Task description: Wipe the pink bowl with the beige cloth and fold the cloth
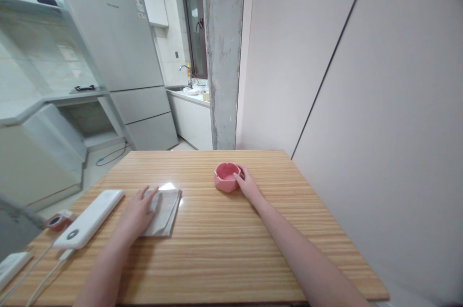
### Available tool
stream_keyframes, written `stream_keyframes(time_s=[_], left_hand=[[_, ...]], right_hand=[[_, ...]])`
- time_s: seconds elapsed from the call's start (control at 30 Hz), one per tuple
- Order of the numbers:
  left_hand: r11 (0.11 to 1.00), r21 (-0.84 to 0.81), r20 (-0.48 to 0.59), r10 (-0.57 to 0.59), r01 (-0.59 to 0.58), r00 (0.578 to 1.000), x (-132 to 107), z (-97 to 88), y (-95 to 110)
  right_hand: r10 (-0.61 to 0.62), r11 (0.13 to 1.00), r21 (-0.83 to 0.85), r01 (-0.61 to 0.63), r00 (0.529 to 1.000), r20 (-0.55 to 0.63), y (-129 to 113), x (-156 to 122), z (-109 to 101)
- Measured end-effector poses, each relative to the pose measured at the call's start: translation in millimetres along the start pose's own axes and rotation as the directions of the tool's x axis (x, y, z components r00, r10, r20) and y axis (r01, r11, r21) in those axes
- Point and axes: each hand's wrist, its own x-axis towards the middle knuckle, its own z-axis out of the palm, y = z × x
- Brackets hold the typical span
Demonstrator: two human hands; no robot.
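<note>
A pink faceted ashtray (226,182) with notches in its rim sits upright toward the far side of the wooden table (224,259). My right hand (246,182) grips its right side, with the thumb over the rim and the fingers round the outer wall. On the left, a folded grey cloth (164,215) lies flat on the tabletop. My left hand (139,209) rests over the cloth's left part, its fingers stretched out and apart.
Left of my left hand lies a white power bank (90,218) with white cables. Beside it are a small reddish round object (58,221) and a white power strip (13,267). Beyond the table stand a fridge (108,42) and a grey pillar (224,56); a wall borders the right.
</note>
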Motion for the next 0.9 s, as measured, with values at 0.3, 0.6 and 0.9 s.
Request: stream_keyframes(time_s=[0.3, 0.6, 0.9], left_hand=[[0.959, -0.269, 0.166, -0.04, 0.084, 0.985, -10, -12.5, 58], [0.565, -0.786, 0.181, 0.597, -0.25, 0.782, 5, -65.5, 171], [0.193, -0.974, -0.122, -0.021, -0.116, 0.992, 64, -4.2, 199]], right_hand=[[0.05, 0.998, 0.046, -0.05, 0.999, 0.007, -1, -1, 3], [-0.041, 0.967, 0.255, -0.007, 0.982, 0.185, -74, -13, -13], [0.325, 0.782, 0.394, -0.483, 0.856, 0.402, -93, -13, -26]])
